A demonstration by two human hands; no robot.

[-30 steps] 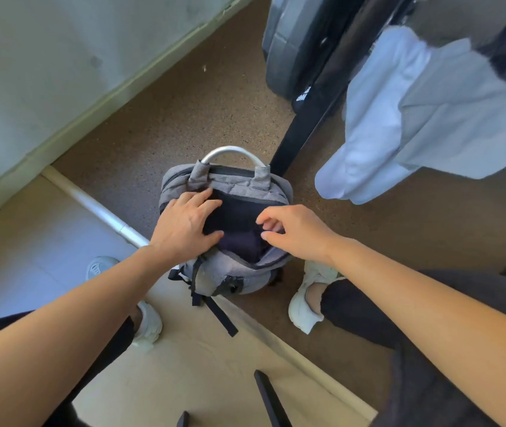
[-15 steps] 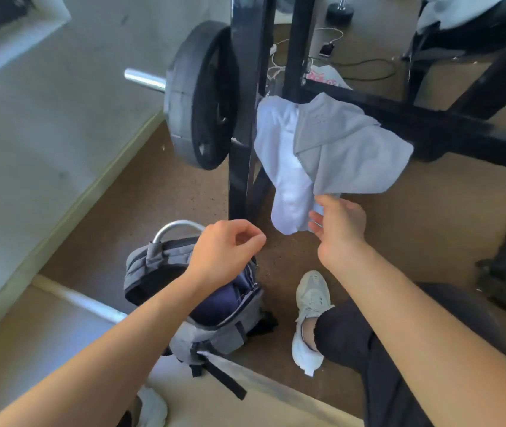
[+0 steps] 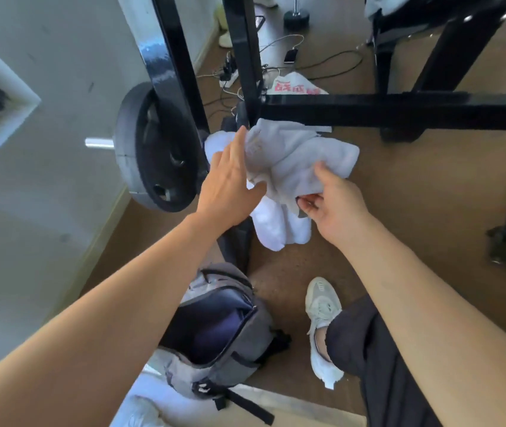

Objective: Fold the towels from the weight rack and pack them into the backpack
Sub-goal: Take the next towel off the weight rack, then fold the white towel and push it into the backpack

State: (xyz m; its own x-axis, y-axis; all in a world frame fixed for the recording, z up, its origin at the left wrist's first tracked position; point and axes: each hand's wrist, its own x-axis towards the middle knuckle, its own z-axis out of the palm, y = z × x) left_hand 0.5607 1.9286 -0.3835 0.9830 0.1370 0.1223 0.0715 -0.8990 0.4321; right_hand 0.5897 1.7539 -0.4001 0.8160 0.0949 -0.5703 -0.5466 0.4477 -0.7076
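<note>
A grey towel [image 3: 301, 158] hangs over the black crossbar of the weight rack [image 3: 399, 110], with a white towel [image 3: 276, 226] draped beneath it. My right hand [image 3: 335, 201] pinches the grey towel's lower edge. My left hand [image 3: 230, 183] lies flat with fingers extended against the grey towel's left side; whether it grips the cloth I cannot tell. The grey backpack [image 3: 214, 328] stands on the floor below my left forearm, its top unzipped and its dark lining showing.
A black weight plate [image 3: 153, 149] on a bar end sits left of the rack upright. Cables, a power strip and a phone [image 3: 290, 55] lie on the floor behind. My white shoe [image 3: 322, 328] rests right of the backpack. A wall runs along the left.
Both hands left the backpack and rose to the towels on the rack. My right hand closed on the grey towel's edge and my left hand came up against it.
</note>
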